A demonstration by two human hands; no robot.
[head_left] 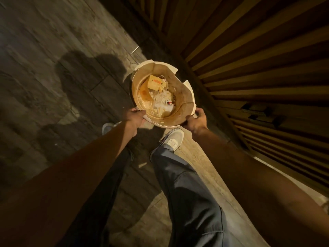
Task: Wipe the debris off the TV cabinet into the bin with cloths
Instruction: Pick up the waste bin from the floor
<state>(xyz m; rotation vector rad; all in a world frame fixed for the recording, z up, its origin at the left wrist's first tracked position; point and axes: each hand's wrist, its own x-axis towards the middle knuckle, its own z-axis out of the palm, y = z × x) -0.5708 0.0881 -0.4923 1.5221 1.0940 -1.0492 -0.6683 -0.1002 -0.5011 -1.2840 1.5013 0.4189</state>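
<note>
A round cream bin [185, 97] with a cracked, chipped rim is held low in front of me over the floor. Inside it lie a yellow carton, crumpled white paper and other scraps [160, 93]. My left hand [135, 120] grips the near left part of the rim. My right hand [195, 122] grips the near right part of the rim. No cloth is in view.
A slatted wooden front [258, 56] runs along the right, close to the bin. Grey stone floor tiles [53, 59] spread to the left. My legs in dark trousers and two pale shoes [173, 139] stand below the bin.
</note>
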